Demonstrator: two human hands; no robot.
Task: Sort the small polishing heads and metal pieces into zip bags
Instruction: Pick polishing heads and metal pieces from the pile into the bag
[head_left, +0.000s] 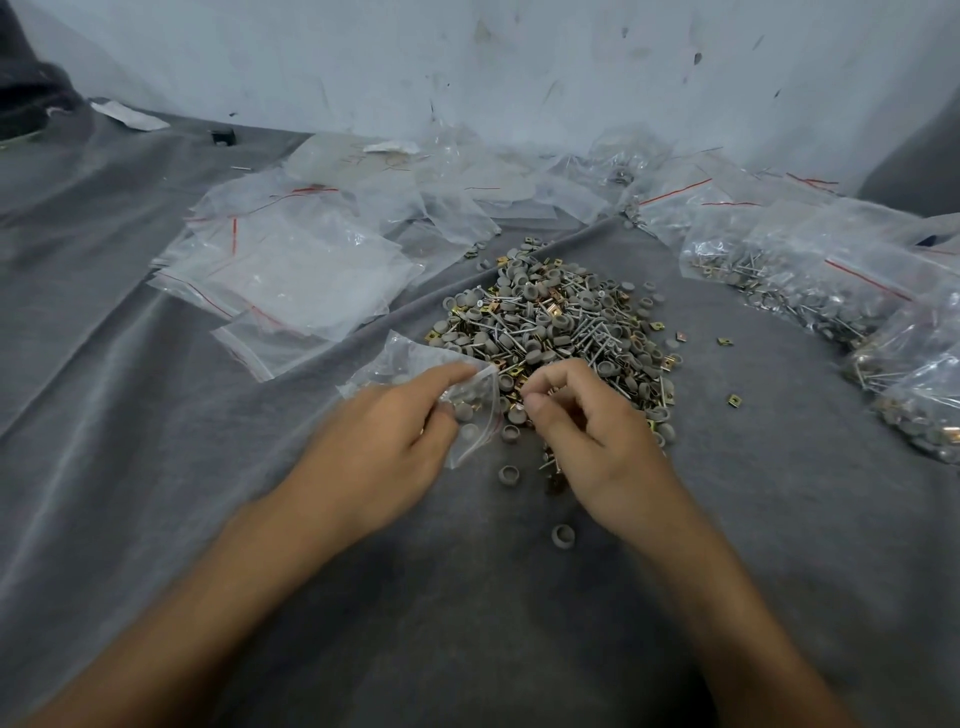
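Frame centre: left hand (384, 431) fingers (447, 373) pinch open the mouth of a small zip bag (410, 358), a few grey polishing heads inside. Right hand (587, 431), fingers curled, nips small pcs at the opening; which ones, can't tell. Just beyond lies the mixed pile (561, 317) of heads, pins and brass clips. Empty bags (291, 265) upper left, filled bags (810, 280) at right. Step looks like filling; next move needs pcs fed thru the mouth w/o spills.

Our two bare forearms reach forward from the lower corners and converge. Our left hand (384, 441) lies palm down, thumb and forefinger pinching the mouth of a zip bag (410, 358). Our right hand (597, 431), just beside it, curls its fingers toward the thumb; whether they hold anything we cannot tell.
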